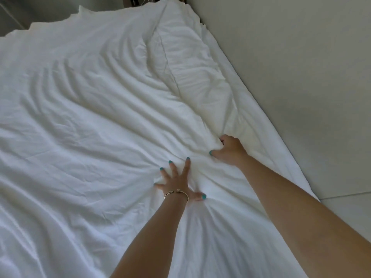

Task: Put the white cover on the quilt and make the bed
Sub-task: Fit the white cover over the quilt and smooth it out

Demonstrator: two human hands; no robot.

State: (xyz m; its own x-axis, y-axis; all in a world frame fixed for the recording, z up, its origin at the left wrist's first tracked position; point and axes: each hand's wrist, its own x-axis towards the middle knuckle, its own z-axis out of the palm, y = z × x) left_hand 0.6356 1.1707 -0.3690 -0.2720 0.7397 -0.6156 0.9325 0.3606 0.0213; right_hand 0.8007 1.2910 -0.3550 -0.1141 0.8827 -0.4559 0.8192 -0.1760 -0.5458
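The white cover (pixel 84 109) lies spread over the whole bed, wrinkled, with the quilt showing as a thicker lump (pixel 192 77) under it toward the right. My left hand (pixel 178 181), wearing a bracelet, presses flat on the cover with fingers spread. A little farther right, my right hand (pixel 228 150) grips a bunch of the cover and the padding inside it, fingers curled into the fabric. Creases fan out from both hands.
A plain light wall (pixel 291 67) runs along the bed's right edge. A white sheet edge (pixel 267 135) shows between the cover and the wall. Dark furniture and cables (pixel 140 0) stand beyond the far end of the bed.
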